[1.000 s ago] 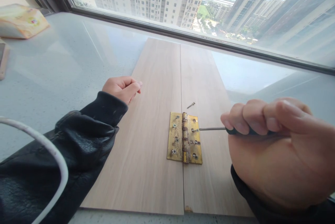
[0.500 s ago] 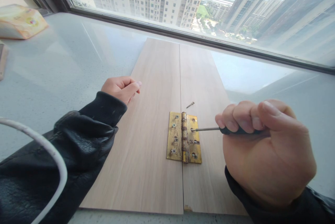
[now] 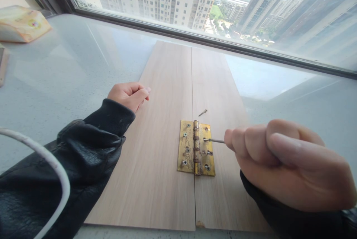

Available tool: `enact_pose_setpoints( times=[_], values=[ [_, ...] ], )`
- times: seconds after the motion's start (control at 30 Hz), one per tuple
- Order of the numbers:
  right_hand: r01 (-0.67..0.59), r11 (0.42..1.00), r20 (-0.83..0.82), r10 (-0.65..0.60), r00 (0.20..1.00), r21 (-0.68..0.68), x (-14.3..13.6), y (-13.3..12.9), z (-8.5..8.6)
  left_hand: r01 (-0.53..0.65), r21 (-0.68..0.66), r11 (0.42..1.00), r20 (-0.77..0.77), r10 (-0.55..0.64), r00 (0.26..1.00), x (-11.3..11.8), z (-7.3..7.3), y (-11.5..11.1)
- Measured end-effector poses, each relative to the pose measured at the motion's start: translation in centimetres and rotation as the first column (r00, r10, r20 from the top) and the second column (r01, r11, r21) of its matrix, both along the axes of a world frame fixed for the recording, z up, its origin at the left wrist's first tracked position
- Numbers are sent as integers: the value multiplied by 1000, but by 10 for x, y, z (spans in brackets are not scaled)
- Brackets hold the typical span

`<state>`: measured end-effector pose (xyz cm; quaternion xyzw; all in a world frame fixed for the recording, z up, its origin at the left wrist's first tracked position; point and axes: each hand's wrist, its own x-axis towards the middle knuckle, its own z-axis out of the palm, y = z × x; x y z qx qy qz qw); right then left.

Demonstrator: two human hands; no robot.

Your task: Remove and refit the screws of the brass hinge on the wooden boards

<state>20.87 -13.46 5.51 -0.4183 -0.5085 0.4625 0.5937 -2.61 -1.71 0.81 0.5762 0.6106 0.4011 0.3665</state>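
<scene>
A worn brass hinge (image 3: pixel 187 146) lies across the seam between two pale wooden boards (image 3: pixel 164 82). Several screw heads show in its leaves. My right hand (image 3: pixel 284 164) is wrapped round a screwdriver (image 3: pixel 217 141), whose tip meets the upper part of the hinge's right leaf; the handle is hidden in my fist. One loose screw (image 3: pixel 202 112) lies on the right board just above the hinge. My left hand (image 3: pixel 129 95) rests at the left board's edge with its fingers curled together; anything between them is hidden.
The boards lie on a glossy pale sill (image 3: pixel 83 60) below a window frame (image 3: pixel 195 38). A yellow and white packet (image 3: pixel 23 23) sits at the far left, with part of a flat object (image 3: pixel 3 64) nearer. A white cable (image 3: pixel 63 179) loops over my left sleeve.
My right hand has turned over round the screwdriver and shifted slightly down and towards the hinge, hiding more of the shaft. My left hand and the loose screw have stayed put.
</scene>
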Motion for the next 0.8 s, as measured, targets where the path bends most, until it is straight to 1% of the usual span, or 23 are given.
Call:
enact_pose_setpoints(
  times=[0.03,0.07,0.1,0.13,0.17,0.2,0.23,0.27,0.3,0.33,0.37,0.4,0.43,0.57,0.67,0.73,0.77,0.8],
  values=[
    [-139,990,57,140,988,-26,7,3,0,-1,1,1000,-2,1,1000,0,0,0],
    [-243,970,83,245,966,-35,13,7,0,0,6,1000,-3,0,1000,0,0,0],
    [-349,936,92,351,932,-34,18,11,1,2,13,1000,-3,-2,1000,0,-1,0],
    [-429,903,87,427,900,5,20,16,1,4,19,1000,-5,-4,1000,-1,-1,0],
    [-449,892,68,446,892,45,19,19,2,6,23,1000,-9,-6,1000,-1,-1,1],
    [-424,902,44,422,905,78,17,22,2,8,23,1000,-14,-8,1000,-1,-2,1],
    [-344,934,17,344,939,99,12,23,2,10,21,1000,-15,-10,1000,-2,-2,1],
    [-214,972,-12,217,976,101,6,22,2,12,19,1000,-14,-12,1000,-2,-3,1],
    [-57,994,-39,61,997,90,-1,19,2,14,19,1000,-12,-14,1000,-2,-3,1],
    [102,992,-65,-98,993,74,-8,14,1,15,21,1000,-7,-15,1000,-2,-3,1],
    [235,970,-91,-229,969,57,-14,10,1,14,22,1000,-1,-14,1000,-2,-3,1],
    [325,945,-115,-319,941,40,-19,5,1,11,24,1000,3,-11,1000,-2,-2,1],
    [381,924,-130,-375,918,26,-24,0,0,9,25,1000,4,-9,1000,-1,-2,0],
    [484,875,-121,-480,869,3,-33,-7,-2,28,-18,999,-8,-28,1000,-1,2,-1],
    [504,864,-91,-501,861,15,-36,-5,-3,25,-22,999,-10,-26,1000,-1,4,-1],
    [472,881,-98,-468,878,28,-34,-4,-4,13,4,1000,-6,-13,1000,0,3,-1],
    [424,905,-102,-420,902,29,-32,-4,-4,10,12,1000,-6,-10,1000,0,2,-1],
    [342,939,-97,-338,936,29,-27,-3,-3,11,15,1000,-6,-11,1000,0,1,-1]
  ],
)
